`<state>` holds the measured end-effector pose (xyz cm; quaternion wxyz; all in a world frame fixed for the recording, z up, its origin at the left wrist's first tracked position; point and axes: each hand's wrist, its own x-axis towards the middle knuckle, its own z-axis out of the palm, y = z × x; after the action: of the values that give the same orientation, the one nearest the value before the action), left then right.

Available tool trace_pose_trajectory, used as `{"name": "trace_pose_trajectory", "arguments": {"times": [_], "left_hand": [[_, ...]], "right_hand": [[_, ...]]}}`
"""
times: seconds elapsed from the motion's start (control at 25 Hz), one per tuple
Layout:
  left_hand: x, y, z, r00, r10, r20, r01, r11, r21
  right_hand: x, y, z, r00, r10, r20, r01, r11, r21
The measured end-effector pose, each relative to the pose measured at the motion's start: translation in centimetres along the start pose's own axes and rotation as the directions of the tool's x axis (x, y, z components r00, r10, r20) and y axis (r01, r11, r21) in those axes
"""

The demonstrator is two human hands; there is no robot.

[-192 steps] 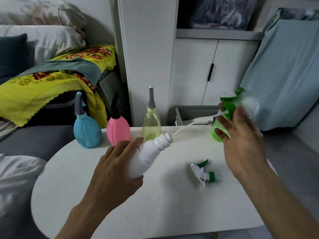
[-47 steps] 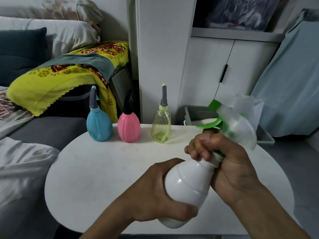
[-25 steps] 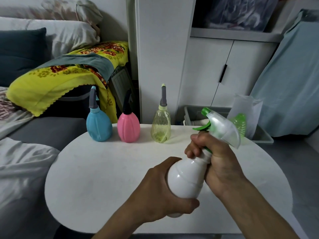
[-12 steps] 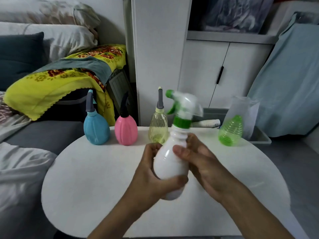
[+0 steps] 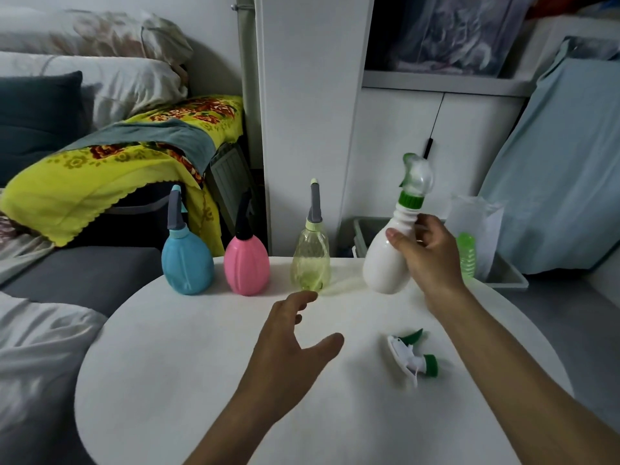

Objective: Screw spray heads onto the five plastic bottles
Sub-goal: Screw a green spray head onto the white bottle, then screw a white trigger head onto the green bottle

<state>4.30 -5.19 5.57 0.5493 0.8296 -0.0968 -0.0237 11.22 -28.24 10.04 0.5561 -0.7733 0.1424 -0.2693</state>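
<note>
I see the right hand [image 5: 427, 255] right of centre in the frame, its grip wrapped round the upper body and neck of the white bottle [image 5: 385, 263]. That bottle is pear-shaped, opaque white, with a ribbed neck, and its base sits at or just above the desk [image 5: 167, 364]; I cannot tell whether it touches. A spray head [image 5: 414, 182] sits on top of it: green collar, pale translucent housing, green nozzle tip pointing toward the upper left. The head is a little blurred.

My left hand [image 5: 288, 350] hangs over the middle of the desk with fingers spread and relaxed, its grip wide and holding nothing.

Along the far edge of the desk, left of the white bottle, three bottles stand upright in a row, each with a tall grey spray head already on: a blue bottle [image 5: 186, 266], a pink bottle [image 5: 246, 268] with a darker head, and a clear yellow-green bottle [image 5: 310, 263]. They stand near one another without touching.

A ribbed green bottle [image 5: 466, 255] shows behind the right hand at the right side of the frame, partly hidden, with no head visible on it. A loose white and green spray head [image 5: 411, 357] lies on its side on the desk in the lower right, well apart from both hands.
</note>
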Motion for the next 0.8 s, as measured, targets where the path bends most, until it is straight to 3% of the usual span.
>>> {"name": "trace_pose_trajectory", "arguments": {"times": [0.24,0.36,0.8], "left_hand": [[0.6,-0.7,-0.2,1.000,0.022,0.022,-0.024,0.995,0.093],[0.8,-0.7,-0.3,1.000,0.024,0.014,-0.025,0.996,0.089],[1.0,-0.4,0.7,0.998,0.048,0.049,-0.053,0.993,0.103]], "right_hand": [[4.2,5.8,3.5,0.998,0.023,-0.055,-0.028,0.994,-0.108],[4.4,7.4,4.9,1.000,0.014,-0.004,-0.014,0.995,-0.102],[4.3,7.6,4.9,0.994,0.068,0.080,-0.053,0.982,-0.184]]}}
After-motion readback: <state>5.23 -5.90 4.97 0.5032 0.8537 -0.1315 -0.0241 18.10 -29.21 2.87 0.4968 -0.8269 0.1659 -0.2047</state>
